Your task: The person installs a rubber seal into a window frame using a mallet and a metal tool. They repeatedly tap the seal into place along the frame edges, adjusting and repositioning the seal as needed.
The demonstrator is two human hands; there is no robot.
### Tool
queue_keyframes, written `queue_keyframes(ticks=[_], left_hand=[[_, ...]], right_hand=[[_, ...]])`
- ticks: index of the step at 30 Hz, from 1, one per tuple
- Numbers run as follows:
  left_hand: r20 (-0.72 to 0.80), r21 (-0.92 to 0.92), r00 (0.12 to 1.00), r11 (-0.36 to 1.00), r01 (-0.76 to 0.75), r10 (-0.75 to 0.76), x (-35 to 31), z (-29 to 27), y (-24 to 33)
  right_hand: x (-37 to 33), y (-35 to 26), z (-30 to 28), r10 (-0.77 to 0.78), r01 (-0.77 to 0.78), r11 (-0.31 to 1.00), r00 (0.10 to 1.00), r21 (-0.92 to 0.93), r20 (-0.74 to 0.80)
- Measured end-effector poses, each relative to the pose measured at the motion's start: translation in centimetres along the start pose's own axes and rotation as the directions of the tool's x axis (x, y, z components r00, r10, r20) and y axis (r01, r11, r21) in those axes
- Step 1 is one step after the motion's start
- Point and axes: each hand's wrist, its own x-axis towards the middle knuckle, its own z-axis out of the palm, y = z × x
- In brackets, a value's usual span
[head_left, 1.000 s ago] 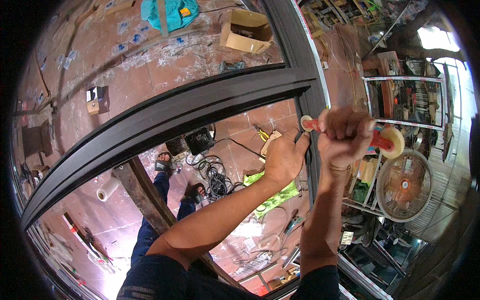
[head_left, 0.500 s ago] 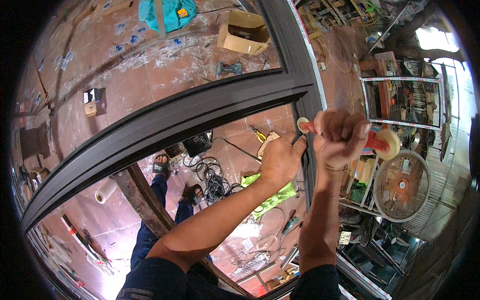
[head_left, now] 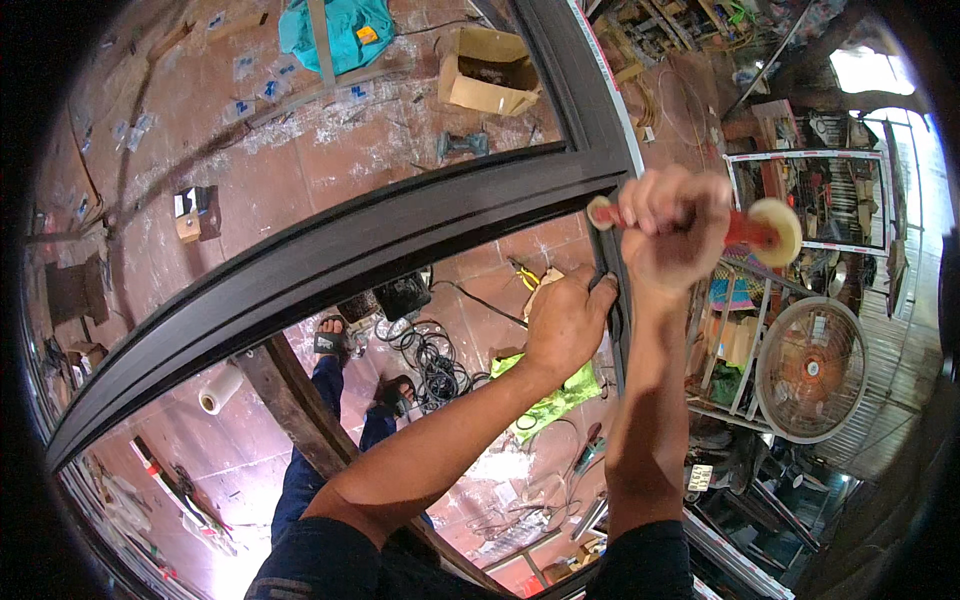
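Observation:
A dark grey metal window frame (head_left: 330, 265) crosses the view, its crossbar meeting a side bar at the right. My right hand (head_left: 675, 225), blurred by motion, is wrapped round the red handle of a two-wheeled spline roller (head_left: 775, 235). The roller's small cream wheel lies at the corner where the bars meet; I cannot tell whether it touches. Just below that corner, my left hand (head_left: 570, 320) pinches a black rubber strip (head_left: 612, 300) against the inner edge of the side bar. More of a thin black strip hangs behind this hand.
A rusty beam (head_left: 300, 405) props the frame from below. Through the opening show coiled black cable (head_left: 440, 370), pliers (head_left: 523, 275) and a lime-green bag (head_left: 550, 400) on the floor. A cardboard box (head_left: 480, 80) stands beyond the crossbar; a round fan (head_left: 812, 370) is at right.
My right hand and the roller have moved a little farther up toward the corner. The left hand keeps its pinch at nearly the same spot on the side bar.

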Motion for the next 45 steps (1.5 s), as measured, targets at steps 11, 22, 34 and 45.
queue_keyframes(ticks=[11,22,34,45], left_hand=[[0.032,-0.026,0.998,0.998,0.063,-0.062,0.2,-0.5,0.3],[0.008,0.058,0.998,0.997,0.056,-0.056,0.1,-0.6,0.0],[-0.028,-0.065,0.998,0.996,0.054,-0.056,0.0,0.1,-0.7],[-0.098,-0.275,0.992,0.96,0.052,-0.082,-4.6,1.0,0.8]], right_hand=[[-0.6,0.1,-0.5,-0.017,0.017,1.0,0.999,-0.009,-0.048],[-0.7,-0.1,0.5,-0.003,0.014,0.998,0.979,0.053,-0.206],[-11.0,-10.5,-3.0,0.061,0.138,0.926,0.863,0.35,-0.501],[-23.0,-9.9,-6.6,0.047,0.105,0.973,0.783,0.207,-0.62]])
